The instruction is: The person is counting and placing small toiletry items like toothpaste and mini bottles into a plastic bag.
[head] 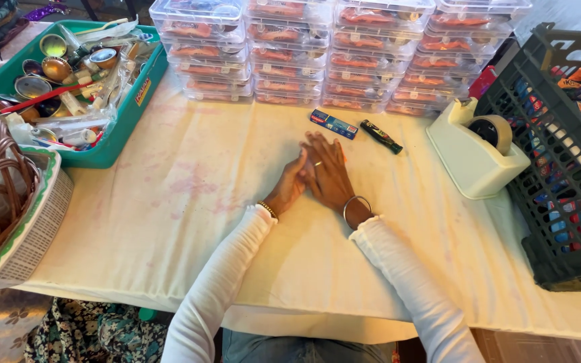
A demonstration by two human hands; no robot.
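My left hand [289, 185] and my right hand [327, 171] rest together on the cream tablecloth [169, 202] near the middle of the table. The right hand lies flat with its fingers spread, partly over the left one, and a small orange thing peeks out at its far side. A ring and a bangle are on the right hand, a bead bracelet on the left wrist. Both arms wear white sleeves. Just beyond the fingertips lie a small blue box [333, 124] and a dark marker-like tube [380, 136]. I cannot tell whether anything is held under the palms.
Stacks of clear plastic boxes with orange contents [344, 50] line the far edge. A cream tape dispenser [475, 151] and a dark crate [559, 161] of packets stand at right. A green tray [119, 128] of small tins and a woven basket [8, 215] sit at left.
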